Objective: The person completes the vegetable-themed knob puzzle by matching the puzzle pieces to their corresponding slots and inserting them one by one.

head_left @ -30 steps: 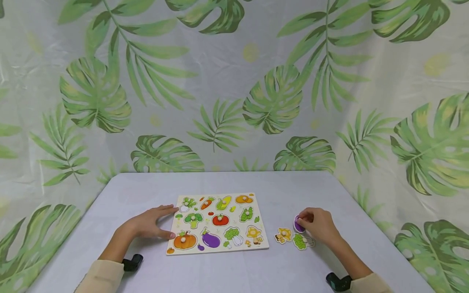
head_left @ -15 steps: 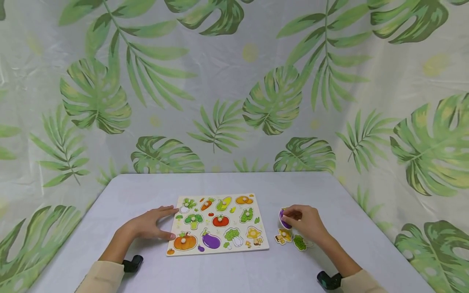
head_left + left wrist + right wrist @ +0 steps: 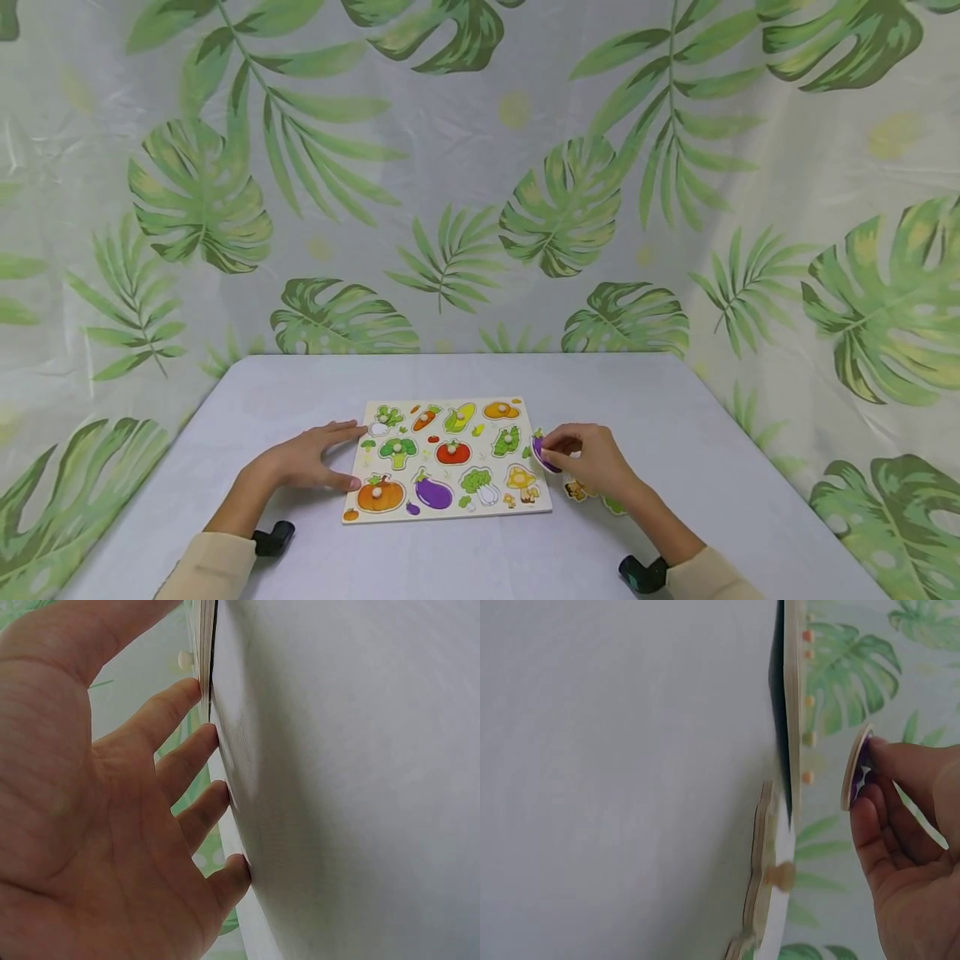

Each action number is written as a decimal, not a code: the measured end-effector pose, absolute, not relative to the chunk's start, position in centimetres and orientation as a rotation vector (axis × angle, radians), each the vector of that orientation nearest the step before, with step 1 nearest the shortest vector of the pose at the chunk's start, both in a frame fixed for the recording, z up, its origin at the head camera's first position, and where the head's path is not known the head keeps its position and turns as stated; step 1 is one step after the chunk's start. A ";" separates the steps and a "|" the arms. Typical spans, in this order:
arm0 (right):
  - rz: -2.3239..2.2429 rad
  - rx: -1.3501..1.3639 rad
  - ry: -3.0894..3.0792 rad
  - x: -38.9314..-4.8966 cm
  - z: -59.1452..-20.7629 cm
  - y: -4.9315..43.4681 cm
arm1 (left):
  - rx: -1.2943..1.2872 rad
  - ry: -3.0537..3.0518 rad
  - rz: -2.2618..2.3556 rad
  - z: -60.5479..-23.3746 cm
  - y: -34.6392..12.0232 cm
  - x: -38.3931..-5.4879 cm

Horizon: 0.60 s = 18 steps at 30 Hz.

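A wooden vegetable puzzle board point(image 3: 480, 457) lies on the white table, several knobbed pieces seated in it. My left hand point(image 3: 303, 457) touches the board's left edge with thumb and fingers spread; in the left wrist view the fingertips point(image 3: 189, 690) meet that edge. My right hand point(image 3: 592, 460) pinches an eggplant puzzle piece point(image 3: 546, 454) between thumb and fingers, at the board's right edge. In the right wrist view the eggplant piece point(image 3: 856, 766) is tilted up on edge, raised off the table. The printed eggplant spot point(image 3: 432, 492) on the board shows no knob.
Beside the board on the right lie a mushroom piece point(image 3: 576, 490) and a green-leaved piece point(image 3: 613, 505), both partly hidden by my right hand. Dark wrist cameras point(image 3: 274, 538) sit at both sleeves. A leaf-patterned curtain point(image 3: 480, 183) hangs behind the table.
My right hand has carried the eggplant piece leftward, from above the loose pieces to the board's right edge. My left hand stays at the board's left edge.
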State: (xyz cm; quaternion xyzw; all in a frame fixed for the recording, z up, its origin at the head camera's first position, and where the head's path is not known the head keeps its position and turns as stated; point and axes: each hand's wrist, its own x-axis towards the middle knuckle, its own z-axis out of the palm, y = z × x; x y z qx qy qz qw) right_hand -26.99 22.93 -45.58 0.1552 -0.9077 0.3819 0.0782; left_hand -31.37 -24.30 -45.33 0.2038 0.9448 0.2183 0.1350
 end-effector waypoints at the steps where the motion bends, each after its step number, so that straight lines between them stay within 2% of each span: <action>1: 1.153 0.472 -2.715 -27.0 -45.6 22.5 | 0.591 2.738 0.631 -45.3 -24.3 -31.4; 18: 1.275 0.734 -2.735 -27.2 -45.4 15.8 | 0.592 2.749 0.620 -45.5 -24.4 -31.4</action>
